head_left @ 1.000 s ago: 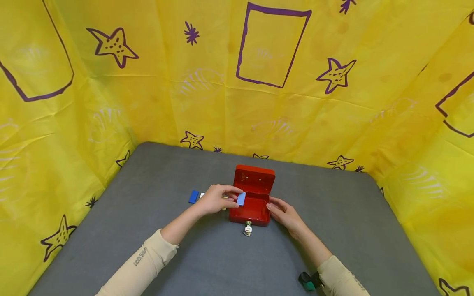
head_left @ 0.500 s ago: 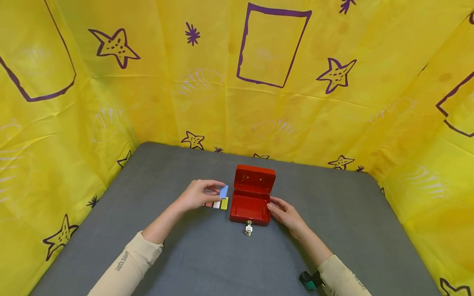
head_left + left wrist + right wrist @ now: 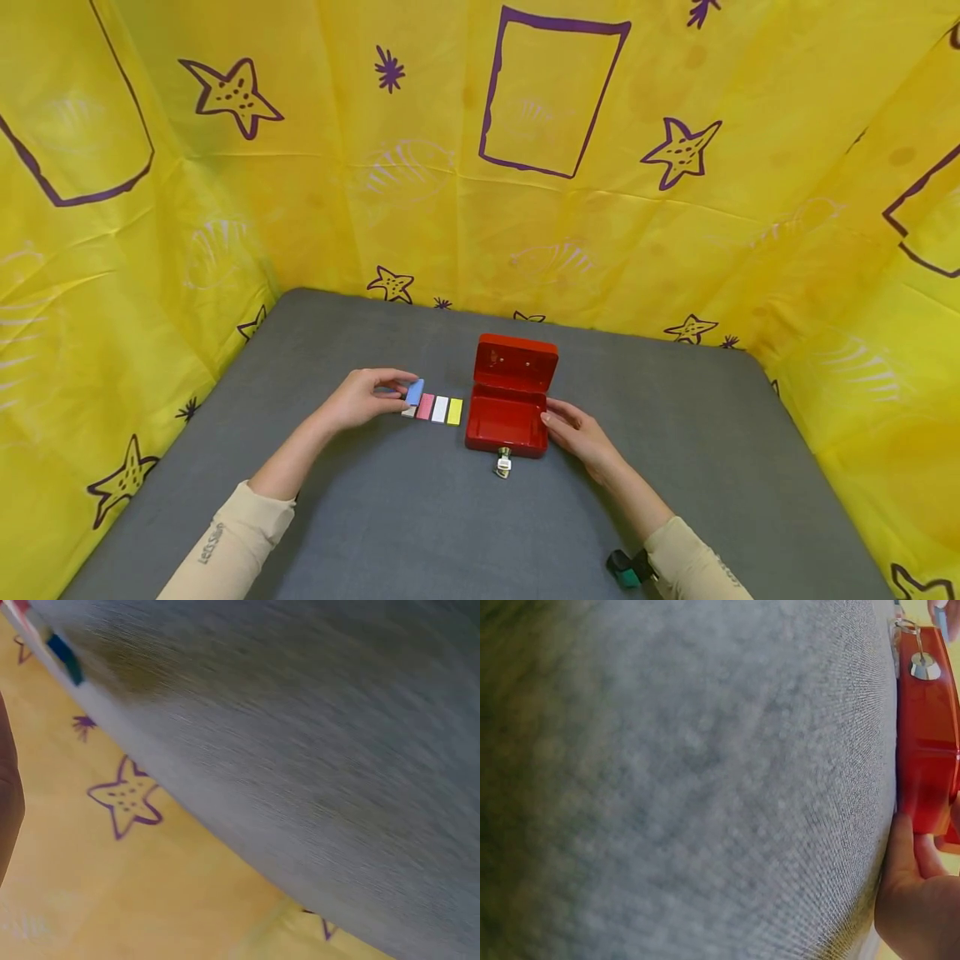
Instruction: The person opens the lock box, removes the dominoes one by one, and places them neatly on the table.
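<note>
My left hand (image 3: 358, 398) pinches a light blue block (image 3: 415, 392), an eraser-like flat piece, above the left end of a row on the table. That row has a beige piece (image 3: 408, 412), partly covered, then a pink block (image 3: 425, 407), a white block (image 3: 440, 409) and a yellow block (image 3: 454, 412). A red cash box (image 3: 507, 421) stands with its lid raised and a key (image 3: 504, 464) in its front lock. At the box's right side, my right hand (image 3: 581, 437) holds the wall, thumb at the rim. In the left wrist view, a dark blue block (image 3: 65, 658) shows at the upper left.
The grey tabletop (image 3: 465, 525) runs back to a yellow patterned curtain (image 3: 420, 208) on three sides. A black-and-green wrist strap (image 3: 626, 571) is near the right sleeve. The raised lid (image 3: 516, 363) stands at the back of the box.
My left hand has carried the light blue block leftward from over the cash box to the row's left end, uncovering the pink, white and yellow blocks. The right hand has stayed at the box.
</note>
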`<state>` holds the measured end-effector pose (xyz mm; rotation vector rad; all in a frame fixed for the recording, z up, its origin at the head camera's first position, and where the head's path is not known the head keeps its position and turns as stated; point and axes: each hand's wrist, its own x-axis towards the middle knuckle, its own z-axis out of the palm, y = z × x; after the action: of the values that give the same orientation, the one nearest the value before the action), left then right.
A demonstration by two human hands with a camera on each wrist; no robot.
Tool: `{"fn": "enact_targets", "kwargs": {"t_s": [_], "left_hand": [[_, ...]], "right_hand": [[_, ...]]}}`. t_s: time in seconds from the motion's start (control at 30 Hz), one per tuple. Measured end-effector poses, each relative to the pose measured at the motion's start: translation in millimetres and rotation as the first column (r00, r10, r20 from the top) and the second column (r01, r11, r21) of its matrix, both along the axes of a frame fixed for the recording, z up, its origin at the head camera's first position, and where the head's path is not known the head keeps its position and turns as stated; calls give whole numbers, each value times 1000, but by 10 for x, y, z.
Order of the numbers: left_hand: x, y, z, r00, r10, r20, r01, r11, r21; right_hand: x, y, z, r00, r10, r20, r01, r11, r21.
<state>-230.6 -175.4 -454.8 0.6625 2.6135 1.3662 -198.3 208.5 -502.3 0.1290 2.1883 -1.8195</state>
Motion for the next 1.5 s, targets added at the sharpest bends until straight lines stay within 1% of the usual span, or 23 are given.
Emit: {"fn": "enact_targets", "kwargs": {"t_s": [0.1, 0.3, 0.4, 0.5, 0.73, 0.9, 0.93, 1.03, 1.17, 1.37, 1.5], "left_hand": [[-5, -113, -34, 1000, 0, 14, 0, 1000, -5], [-29, -329, -70, 1000, 4, 20, -3, 999, -50], [-37, -410, -86, 1000, 6, 19, -5, 998, -57], [-40, -470, -105, 1000, -2, 0, 2, 998, -61], [-55, -541, -162, 998, -34, -54, 31, 998, -58], [-66, -582, -188, 996, -44, -72, 39, 997, -64], [-72, -592, -198, 995, -50, -83, 45, 997, -65], [-83, -607, -203, 996, -61, -73, 55, 996, -75], [-92, -611, -187, 998, -60, -20, 58, 994, -93], [-121, -605, -232, 997, -63, -35, 58, 991, -123], [-130, -590, -239, 998, -56, -21, 53, 989, -135]], "right_hand": [[-1, -4, -2, 1000, 4, 1, -4, 1000, -9], [-8, -3, -21, 1000, 15, 6, -14, 998, -60], [-12, 0, -24, 1000, 12, 7, -12, 998, -55], [-11, -1, -16, 1000, 10, 8, -10, 999, -46], [4, -3, 13, 1000, 11, 14, -10, 999, -31], [6, -1, 24, 1000, 17, 15, -17, 1000, -24], [4, 0, 24, 1000, 19, 13, -18, 1000, -23], [-2, 6, 22, 1000, 16, 14, -16, 1000, -21], [-10, 17, 11, 1000, 13, 12, -12, 1000, -11], [-16, 18, -9, 1000, 15, 5, -15, 1000, -22], [-15, 18, -9, 1000, 9, 9, -9, 1000, -22]]}}
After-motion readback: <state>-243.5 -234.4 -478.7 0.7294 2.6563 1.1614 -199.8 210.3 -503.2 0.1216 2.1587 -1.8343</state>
